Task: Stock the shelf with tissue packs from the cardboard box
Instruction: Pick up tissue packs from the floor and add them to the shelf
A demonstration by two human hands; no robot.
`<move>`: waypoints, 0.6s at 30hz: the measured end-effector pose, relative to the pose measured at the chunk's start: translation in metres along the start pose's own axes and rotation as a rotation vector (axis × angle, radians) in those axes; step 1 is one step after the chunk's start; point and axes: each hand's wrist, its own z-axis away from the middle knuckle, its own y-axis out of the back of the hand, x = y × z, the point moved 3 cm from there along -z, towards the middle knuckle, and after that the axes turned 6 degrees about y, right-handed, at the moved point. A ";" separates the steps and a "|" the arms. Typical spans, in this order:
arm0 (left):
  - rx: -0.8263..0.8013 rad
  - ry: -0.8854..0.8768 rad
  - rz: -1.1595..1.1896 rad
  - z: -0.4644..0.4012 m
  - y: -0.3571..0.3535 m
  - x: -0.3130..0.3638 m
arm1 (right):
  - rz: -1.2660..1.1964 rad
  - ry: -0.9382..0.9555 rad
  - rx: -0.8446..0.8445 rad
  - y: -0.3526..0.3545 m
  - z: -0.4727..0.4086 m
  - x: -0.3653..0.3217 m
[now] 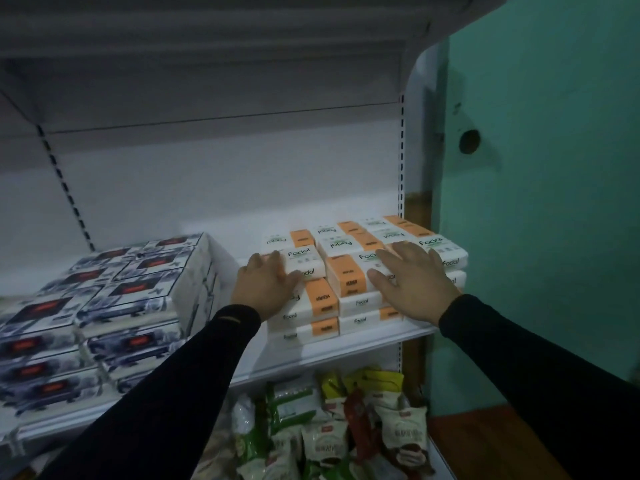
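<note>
Both grips are spread flat: the left hand [265, 287] rests on the front-left facial tissue pack [304, 263] of the top layer, and the right hand [414, 284] presses an adjacent pack, neither pinching anything. The stack [360, 303] sits at the right end of the white shelf [311, 356], beside blue-patterned boxes [104, 306]. Judged step: squaring the stack; next requires fetching more packs from the cardboard box, which is not in view.
</note>
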 end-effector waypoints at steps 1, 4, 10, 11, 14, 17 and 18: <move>-0.029 0.036 0.045 -0.002 -0.002 -0.003 | -0.013 -0.005 -0.005 -0.002 -0.001 0.000; -0.088 0.069 0.130 -0.008 -0.007 -0.005 | -0.019 -0.005 -0.004 -0.006 -0.002 0.003; -0.156 0.114 0.279 -0.017 -0.006 0.000 | -0.036 0.002 -0.005 -0.007 -0.004 0.002; -0.165 0.116 0.290 -0.019 -0.007 0.000 | -0.032 0.003 -0.008 -0.008 -0.004 0.002; -0.172 0.116 0.325 -0.020 -0.010 -0.002 | -0.022 0.004 -0.011 -0.009 -0.005 0.003; -0.142 0.125 0.363 -0.016 -0.004 -0.004 | -0.017 0.012 -0.019 -0.006 -0.005 0.003; -0.110 0.136 0.371 -0.014 0.002 -0.004 | -0.015 0.017 0.000 -0.003 -0.004 0.001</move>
